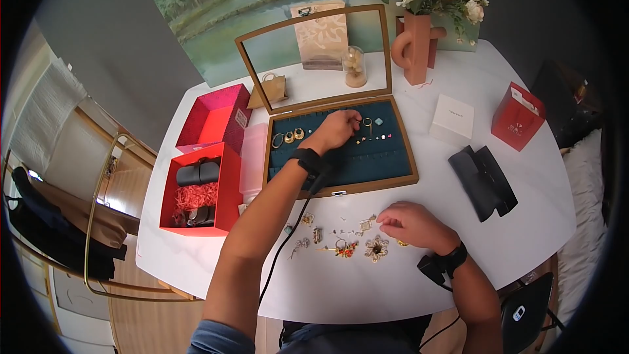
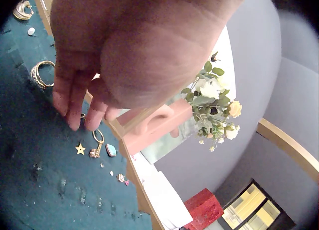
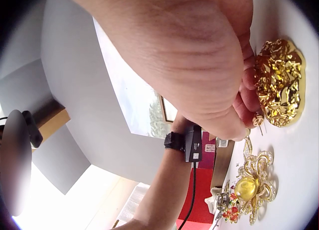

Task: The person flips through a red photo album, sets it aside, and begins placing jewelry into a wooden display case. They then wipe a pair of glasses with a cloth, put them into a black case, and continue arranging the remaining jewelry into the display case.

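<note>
A wooden jewellery case (image 1: 407, 151) stands with its glass lid up. My left hand (image 1: 337, 130) reaches over its dark teal velvet, fingers bent and fingertips down at the cloth. A small gold loop (image 2: 83, 116) peeks out beside those fingertips; I cannot tell whether they pinch it. Close by are a dangling hoop earring (image 2: 97, 145), a gold star stud (image 2: 80, 149) and a turquoise stud (image 2: 111, 150). My right hand (image 1: 416, 226), low over the white table, pinches a small gold rose stud (image 3: 257, 121). A shiny gold lump (image 3: 280, 83) and a flower brooch (image 3: 247, 189) lie beside it.
Several loose pieces of jewellery, including a flower brooch (image 1: 376, 248), lie before the case. At left stand a red box (image 1: 226, 190) and a pink box (image 1: 234, 115). To the right are a white box (image 1: 452, 118), a red bag (image 1: 517, 118) and a black pouch (image 1: 483, 182).
</note>
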`<state>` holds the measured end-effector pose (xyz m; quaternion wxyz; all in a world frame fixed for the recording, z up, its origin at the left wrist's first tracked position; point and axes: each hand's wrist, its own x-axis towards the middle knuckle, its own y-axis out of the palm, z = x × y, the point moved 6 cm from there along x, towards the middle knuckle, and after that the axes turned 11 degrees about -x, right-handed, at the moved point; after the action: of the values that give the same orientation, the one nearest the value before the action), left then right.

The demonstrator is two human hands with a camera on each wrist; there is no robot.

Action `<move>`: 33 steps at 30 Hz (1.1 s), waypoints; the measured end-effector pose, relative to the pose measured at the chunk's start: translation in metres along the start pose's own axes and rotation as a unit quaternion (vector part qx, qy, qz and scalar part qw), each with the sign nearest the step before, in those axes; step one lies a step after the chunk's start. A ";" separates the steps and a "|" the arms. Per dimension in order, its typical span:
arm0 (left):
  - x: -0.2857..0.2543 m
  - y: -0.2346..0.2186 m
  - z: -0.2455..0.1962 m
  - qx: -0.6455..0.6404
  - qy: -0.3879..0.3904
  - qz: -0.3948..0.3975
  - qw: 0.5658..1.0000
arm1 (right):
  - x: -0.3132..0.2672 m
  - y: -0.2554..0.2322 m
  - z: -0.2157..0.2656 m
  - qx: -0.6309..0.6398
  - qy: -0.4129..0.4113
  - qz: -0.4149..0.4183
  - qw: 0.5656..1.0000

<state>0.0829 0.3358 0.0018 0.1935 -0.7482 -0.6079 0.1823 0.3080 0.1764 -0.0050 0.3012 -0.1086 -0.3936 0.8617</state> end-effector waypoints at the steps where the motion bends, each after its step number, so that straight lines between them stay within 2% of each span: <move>1: 0.001 0.002 0.002 -0.001 0.020 0.010 1.000 | 0.000 0.000 0.000 0.000 0.000 0.000 1.000; 3: 0.001 0.004 0.002 -0.002 0.039 0.019 0.999 | 0.000 0.000 0.000 0.000 0.000 0.000 1.000; 5: 0.000 0.007 -0.002 0.061 0.076 0.040 0.994 | 0.000 0.000 -0.001 0.000 0.000 -0.001 1.000; 11: 0.008 0.009 0.006 0.042 0.017 0.028 0.999 | 0.000 0.000 -0.001 -0.003 -0.001 -0.002 1.000; 21: 0.004 0.002 0.007 0.017 0.005 -0.008 1.000 | 0.000 0.000 0.000 -0.004 -0.002 -0.001 1.000; 24: 0.001 -0.003 0.007 0.003 0.028 -0.026 0.999 | 0.000 -0.001 0.001 0.000 0.000 0.000 1.000; 33: -0.018 -0.014 -0.013 -0.030 0.035 -0.040 0.998 | 0.000 0.000 0.001 0.000 0.001 -0.005 1.000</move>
<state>0.0741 0.3204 0.0206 0.1986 -0.7349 -0.6353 0.1300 0.3076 0.1756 -0.0037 0.3060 -0.1075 -0.3937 0.8601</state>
